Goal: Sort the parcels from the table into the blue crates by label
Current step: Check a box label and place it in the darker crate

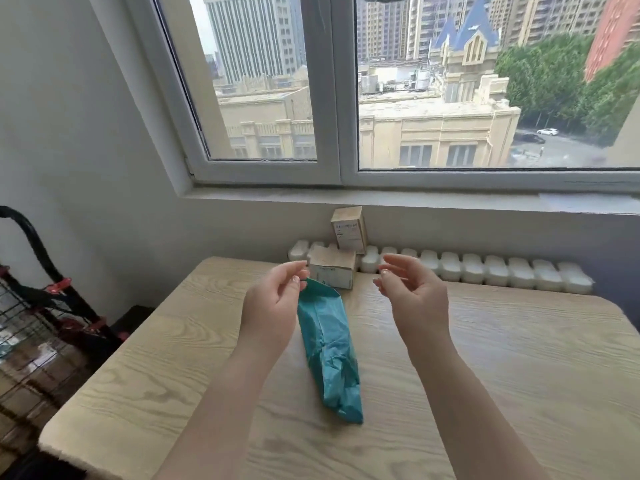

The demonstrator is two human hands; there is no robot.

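Nearest the camera, two bare forearms reached out over the wooden table (502,358); between them lay the teal parcel (329,351), a crumpled soft mailer stretched lengthwise away from the person, its near end resting on the wood and its far corner lifted; the left hand (273,303) pinched that far corner between thumb and fingertips, so it held the parcel only by an edge; the right hand (408,289) hovered just beside it, fingers loosely curled and apart, holding nothing; no label showed on the teal side facing up, so a wrong crate looked like the first risk, since the label was probably underneath and needed a turn to be read; a corner pinch on slack plastic could slip or let the contents slide to the low end, and the bag might swing out or drop if lifted that way; the free right hand seemed the fix, taking the body of the bag; farther on, two small cardboard boxes (341,261) stood near the table's back edge, the upper one perched partly on the lower; a careless sweep of the mailer could knock that stack over, perhaps off the table; behind them ran a white radiator (485,271) under the window (329,98); to the left stood a black wire cart (34,306); no blue crates were in view, so the carry would go out of sight.
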